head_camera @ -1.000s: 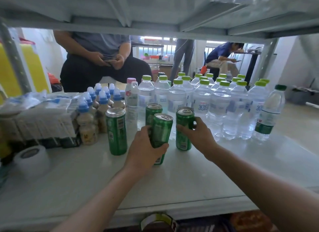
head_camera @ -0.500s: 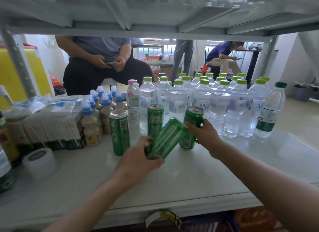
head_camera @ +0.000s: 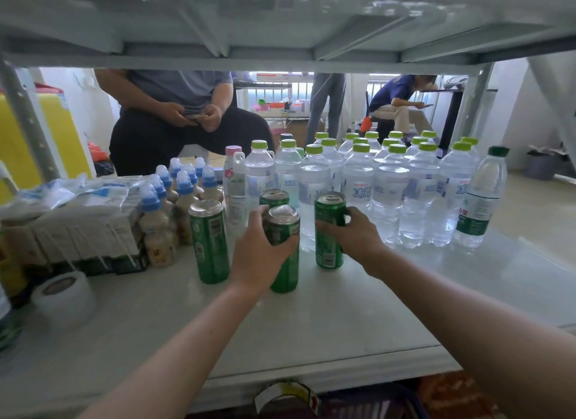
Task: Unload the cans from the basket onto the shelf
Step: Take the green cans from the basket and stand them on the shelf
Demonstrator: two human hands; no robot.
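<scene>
Four tall green cans stand on the smooth white shelf [head_camera: 311, 331]. They are round, shiny metal with silver tops. The left hand [head_camera: 258, 256] wraps around the front can [head_camera: 285, 250] (it stands up straight). The right hand [head_camera: 355, 234] grips another can [head_camera: 329, 231], just beside clear plastic water bottles [head_camera: 389, 194].

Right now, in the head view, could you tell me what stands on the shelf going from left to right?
Tape roll → blue-capped bottles → free green can → can in left hand → can in right hand → dark-capped bottle.
</scene>
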